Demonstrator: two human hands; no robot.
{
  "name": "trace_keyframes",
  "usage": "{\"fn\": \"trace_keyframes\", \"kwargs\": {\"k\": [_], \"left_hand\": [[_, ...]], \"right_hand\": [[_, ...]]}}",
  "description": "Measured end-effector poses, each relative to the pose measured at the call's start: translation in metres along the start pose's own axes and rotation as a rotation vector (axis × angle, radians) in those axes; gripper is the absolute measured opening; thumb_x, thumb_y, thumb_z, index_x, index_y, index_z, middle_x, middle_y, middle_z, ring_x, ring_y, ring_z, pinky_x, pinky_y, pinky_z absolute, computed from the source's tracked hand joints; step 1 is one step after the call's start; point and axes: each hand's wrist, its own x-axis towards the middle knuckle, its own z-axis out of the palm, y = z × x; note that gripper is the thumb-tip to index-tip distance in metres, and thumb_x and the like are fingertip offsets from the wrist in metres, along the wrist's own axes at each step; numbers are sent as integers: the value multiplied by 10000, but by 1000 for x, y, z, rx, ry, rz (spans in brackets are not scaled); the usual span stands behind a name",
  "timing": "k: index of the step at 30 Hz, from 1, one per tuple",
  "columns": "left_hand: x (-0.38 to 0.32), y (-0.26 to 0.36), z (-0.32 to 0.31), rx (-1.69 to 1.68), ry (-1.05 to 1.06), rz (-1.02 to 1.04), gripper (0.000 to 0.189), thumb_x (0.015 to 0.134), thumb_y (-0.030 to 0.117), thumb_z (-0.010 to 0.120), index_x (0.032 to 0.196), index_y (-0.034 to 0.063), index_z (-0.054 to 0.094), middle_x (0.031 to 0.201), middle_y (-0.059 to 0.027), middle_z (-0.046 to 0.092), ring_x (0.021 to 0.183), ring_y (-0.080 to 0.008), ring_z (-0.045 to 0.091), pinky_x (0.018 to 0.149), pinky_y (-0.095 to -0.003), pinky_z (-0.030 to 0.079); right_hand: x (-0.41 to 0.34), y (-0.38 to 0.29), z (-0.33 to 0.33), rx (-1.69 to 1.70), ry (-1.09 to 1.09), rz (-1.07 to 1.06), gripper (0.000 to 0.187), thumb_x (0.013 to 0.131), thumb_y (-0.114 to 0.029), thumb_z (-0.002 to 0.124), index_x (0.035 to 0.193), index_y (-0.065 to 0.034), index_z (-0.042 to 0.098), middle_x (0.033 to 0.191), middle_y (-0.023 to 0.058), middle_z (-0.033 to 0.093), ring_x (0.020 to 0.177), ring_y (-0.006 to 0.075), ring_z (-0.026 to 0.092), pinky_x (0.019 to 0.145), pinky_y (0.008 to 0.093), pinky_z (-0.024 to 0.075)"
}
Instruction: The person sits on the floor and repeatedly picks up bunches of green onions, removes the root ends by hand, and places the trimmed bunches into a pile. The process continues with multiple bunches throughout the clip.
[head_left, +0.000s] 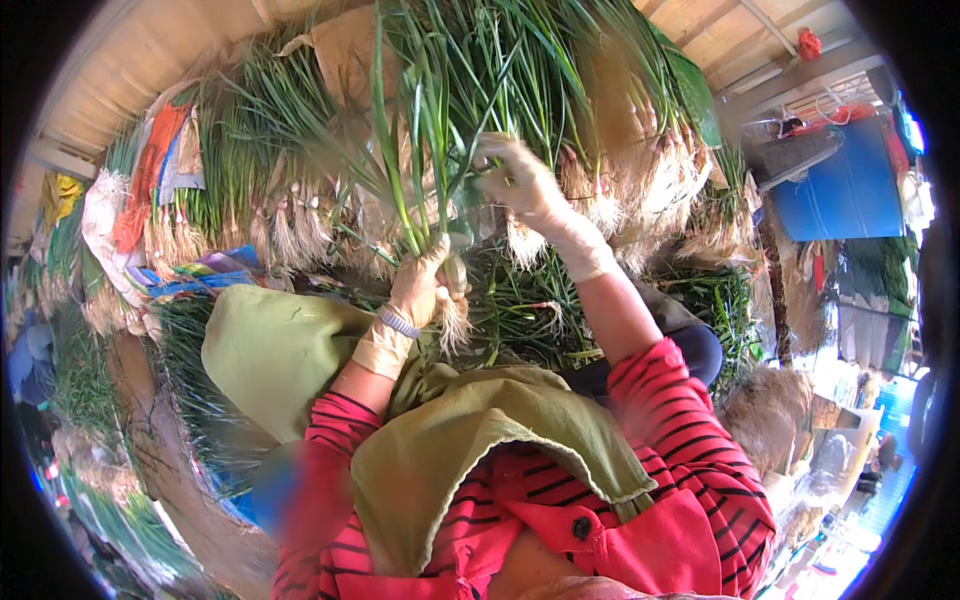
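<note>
My left hand, in a pale glove with a watch at the wrist, is closed around the lower stems of a small bunch of green onions. The leaves point away from me and the whitish roots hang below the fingers. My right hand, also gloved, is blurred and raised just right of the bunch's leaves, its fingers bent; whether a leaf is between them I cannot tell. Behind both hands lies a long pile of green onions with roots facing me. An olive-green cloth covers my lap.
Loose green leaves and a rooted stem lie below the pile. A blue plastic barrel stands at the right. Orange netting and a white sack are at the left, with more onions beyond a brown strip of floor.
</note>
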Motion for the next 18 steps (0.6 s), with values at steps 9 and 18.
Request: {"fn": "trace_keyframes", "kwargs": {"k": [9,18], "left_hand": [[2,7,-5,312,424,9,208,852,227,601,805,25,594,533,-53,555,419,-135,519,386,-235,404],[-4,17,-9,84,369,49,272,852,286,601,829,15,605,576,-79,598,431,-145,557,341,-268,414]], "right_hand": [[-13,-22,24,-619,-528,-195,402,828,-123,521,1223,-118,449,813,170,622,700,328,627,579,398,517],[-53,-22,44,-869,-697,-210,222,763,-109,564,978,-54,574,719,105,607,644,281,625,546,371,515]]}}
